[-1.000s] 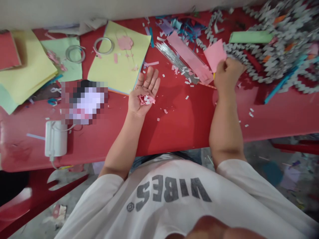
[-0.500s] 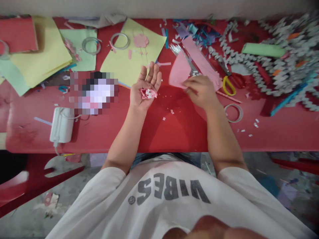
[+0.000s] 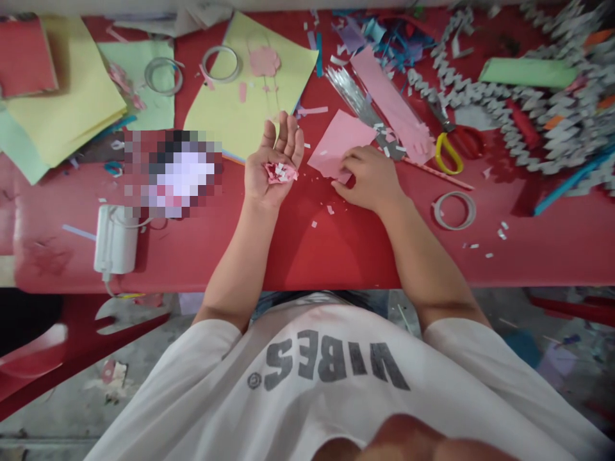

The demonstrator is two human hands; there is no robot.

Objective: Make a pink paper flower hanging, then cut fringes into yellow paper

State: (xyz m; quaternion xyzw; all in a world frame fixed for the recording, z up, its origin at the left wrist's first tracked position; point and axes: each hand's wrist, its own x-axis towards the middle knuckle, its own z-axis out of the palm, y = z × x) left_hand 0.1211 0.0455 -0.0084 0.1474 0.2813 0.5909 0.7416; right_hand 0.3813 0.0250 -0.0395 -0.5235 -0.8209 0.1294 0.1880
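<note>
My left hand (image 3: pixel 270 155) is unfurled under a crumpled pink paper wad (image 3: pixel 281 173); right hand (image 3: pixel 372 176) at a flat pink paper sheet (image 3: pixel 339 141), pinching? can't tell.

- Right hand (image 3: pixel 372 179): swung in from well apart, now near the left hand (image 3: pixel 269 169) at three o'clock; thumb and fingertips, pinched half a second ago, stand farther apart.
- Pink sheet (image 3: pixel 339 142): came across with it, now flatter, between two and three o'clock from the left hand.
- Scissors (image 3: pixel 449 128) and tape ring (image 3: pixel 473 210): hidden a second ago, now showing at two and four o'clock from the right hand.
</note>
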